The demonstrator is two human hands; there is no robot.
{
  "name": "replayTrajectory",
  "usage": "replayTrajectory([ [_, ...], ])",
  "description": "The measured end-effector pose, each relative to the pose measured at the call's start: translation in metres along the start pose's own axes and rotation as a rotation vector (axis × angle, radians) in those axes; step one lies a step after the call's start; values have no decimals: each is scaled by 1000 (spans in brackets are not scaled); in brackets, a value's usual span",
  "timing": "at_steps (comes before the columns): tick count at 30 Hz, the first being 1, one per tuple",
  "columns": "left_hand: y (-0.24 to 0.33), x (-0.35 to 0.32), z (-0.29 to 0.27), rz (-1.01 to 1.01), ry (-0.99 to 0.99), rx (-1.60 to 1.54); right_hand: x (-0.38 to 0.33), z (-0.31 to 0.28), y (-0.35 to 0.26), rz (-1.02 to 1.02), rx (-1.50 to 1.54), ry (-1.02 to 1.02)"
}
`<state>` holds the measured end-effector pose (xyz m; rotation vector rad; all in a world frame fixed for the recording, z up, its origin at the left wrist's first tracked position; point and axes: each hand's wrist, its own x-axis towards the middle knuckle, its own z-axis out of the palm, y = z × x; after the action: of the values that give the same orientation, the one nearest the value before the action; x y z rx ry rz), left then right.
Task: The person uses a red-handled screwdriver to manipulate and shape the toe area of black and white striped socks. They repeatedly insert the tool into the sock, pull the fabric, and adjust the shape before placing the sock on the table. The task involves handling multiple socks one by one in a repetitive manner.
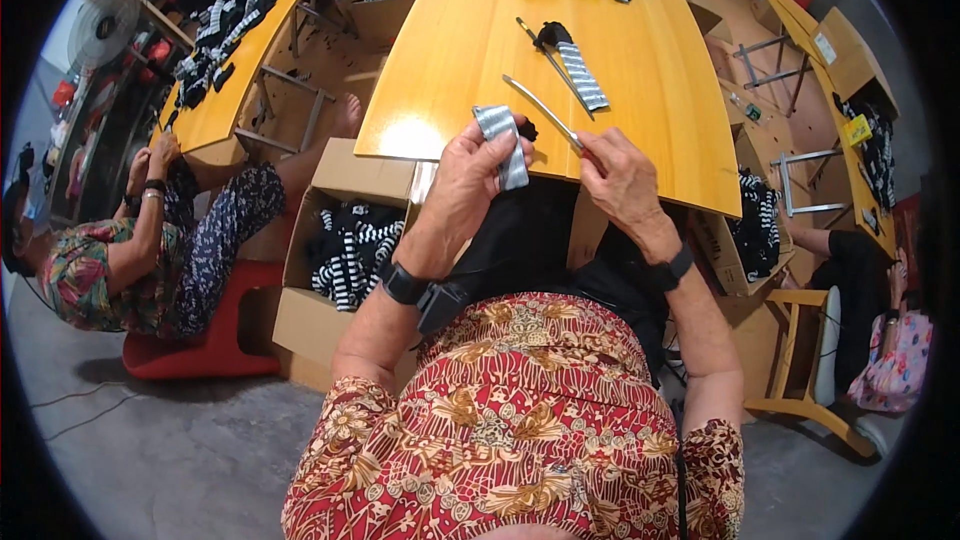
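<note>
Grey-striped knit sock point(503, 140): soft, light, limp; best pinched at cuff.
Left hand point(470, 175): grip closed on sock.
Right hand point(620, 180): grip closed on thin metal rod point(543, 110), pointing to 10 o'clock over yellow wooden bench point(660, 90).

Bare tabletop point(470, 50) ahead; striped sock point(581, 75) and rods right of centre.

Light: bright, even, from overhead | Glare: pale sheen on the yellow table point(640, 90) toward 12 o'clock | Shadows: soft – under the red stool point(200, 350) at 9 o'clock | Distortion: fisheye, table edges bow, black rim all round | Focus: centre sharp – edges slightly soft
</note>
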<state>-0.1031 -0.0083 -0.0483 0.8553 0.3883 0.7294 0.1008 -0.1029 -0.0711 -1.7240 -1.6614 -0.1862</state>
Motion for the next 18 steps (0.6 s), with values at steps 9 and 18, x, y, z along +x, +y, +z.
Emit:
replayTrajectory([
  [9, -4, -10, 3, 70, 61, -78, 33, 18, -11, -79, 157, 84],
  [18, -30, 0, 22, 50, 38, -188, -15, -25, -78, 244, 675, -141],
])
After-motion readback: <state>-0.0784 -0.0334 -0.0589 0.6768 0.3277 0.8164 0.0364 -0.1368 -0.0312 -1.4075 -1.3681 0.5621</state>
